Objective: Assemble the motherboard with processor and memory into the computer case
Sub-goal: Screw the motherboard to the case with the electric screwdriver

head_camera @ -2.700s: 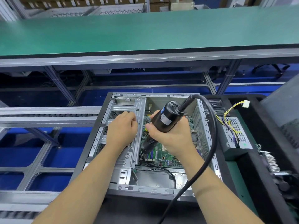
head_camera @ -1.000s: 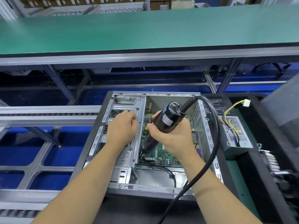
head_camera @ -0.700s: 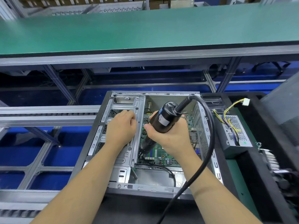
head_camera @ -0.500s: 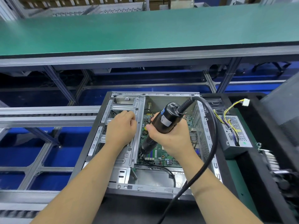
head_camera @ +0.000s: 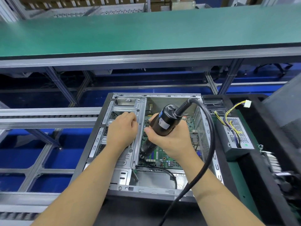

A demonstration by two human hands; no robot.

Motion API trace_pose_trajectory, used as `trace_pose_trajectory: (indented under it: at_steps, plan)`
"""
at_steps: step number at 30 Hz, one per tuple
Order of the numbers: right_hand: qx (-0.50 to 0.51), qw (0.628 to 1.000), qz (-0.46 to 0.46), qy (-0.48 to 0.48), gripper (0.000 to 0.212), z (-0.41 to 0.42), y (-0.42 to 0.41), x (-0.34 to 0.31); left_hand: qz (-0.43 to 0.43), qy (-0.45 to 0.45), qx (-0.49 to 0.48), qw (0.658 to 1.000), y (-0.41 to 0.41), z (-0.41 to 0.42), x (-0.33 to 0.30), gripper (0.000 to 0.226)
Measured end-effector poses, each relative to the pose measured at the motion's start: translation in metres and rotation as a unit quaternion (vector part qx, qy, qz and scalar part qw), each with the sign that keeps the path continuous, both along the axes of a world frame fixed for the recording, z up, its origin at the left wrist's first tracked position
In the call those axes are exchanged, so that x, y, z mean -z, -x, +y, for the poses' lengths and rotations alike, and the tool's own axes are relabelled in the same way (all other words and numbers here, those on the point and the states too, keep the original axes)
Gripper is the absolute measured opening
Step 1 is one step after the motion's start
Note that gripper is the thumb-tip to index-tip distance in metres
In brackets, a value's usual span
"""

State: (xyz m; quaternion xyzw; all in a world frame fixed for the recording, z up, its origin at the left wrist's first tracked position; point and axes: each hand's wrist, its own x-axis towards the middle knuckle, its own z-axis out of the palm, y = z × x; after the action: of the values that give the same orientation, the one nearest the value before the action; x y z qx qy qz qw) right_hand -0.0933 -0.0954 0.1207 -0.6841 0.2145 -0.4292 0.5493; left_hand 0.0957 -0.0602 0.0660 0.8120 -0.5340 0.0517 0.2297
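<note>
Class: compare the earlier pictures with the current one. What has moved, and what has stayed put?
Very little changed. The electric screwdriver wobbled slightly in the right hand, its tip staying down at the motherboard. The left hand kept resting on the computer case drive frame. Nothing was picked up or released.

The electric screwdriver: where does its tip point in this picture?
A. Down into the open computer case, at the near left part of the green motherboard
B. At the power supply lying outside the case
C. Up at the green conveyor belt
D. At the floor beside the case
A: the right hand grips the electric screwdriver, tilted so that its lower end goes down to the motherboard inside the computer case.
</note>
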Motion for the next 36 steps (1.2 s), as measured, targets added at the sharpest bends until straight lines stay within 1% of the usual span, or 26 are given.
trace_pose_trajectory:
  at_steps: [4,8,14,22,30,36]
  plan:
    - [0.016,1.000,-0.017,0.003,0.017,-0.004,0.007,0.001,-0.008,-0.001,0.000,1.000,-0.001,0.000,0.002,0.013]
    - [0.025,0.999,-0.022,0.003,0.014,-0.007,0.008,-0.001,-0.010,-0.002,-0.002,1.000,-0.001,-0.001,0.003,0.013]
    - [0.024,1.000,-0.005,-0.006,0.024,-0.001,0.002,0.001,-0.004,0.002,-0.005,1.000,-0.001,0.000,0.002,0.011]
    - [0.013,1.000,0.019,-0.001,0.027,0.003,-0.002,0.004,-0.002,0.001,-0.002,1.000,-0.002,0.000,0.003,0.011]
    - [0.031,0.999,0.004,-0.018,0.023,0.000,0.003,-0.003,-0.003,-0.004,-0.001,1.000,-0.001,0.000,0.001,0.011]
    - [0.031,0.999,0.002,-0.012,0.017,-0.001,0.005,-0.007,0.005,-0.005,-0.002,1.000,-0.001,-0.001,-0.001,0.010]
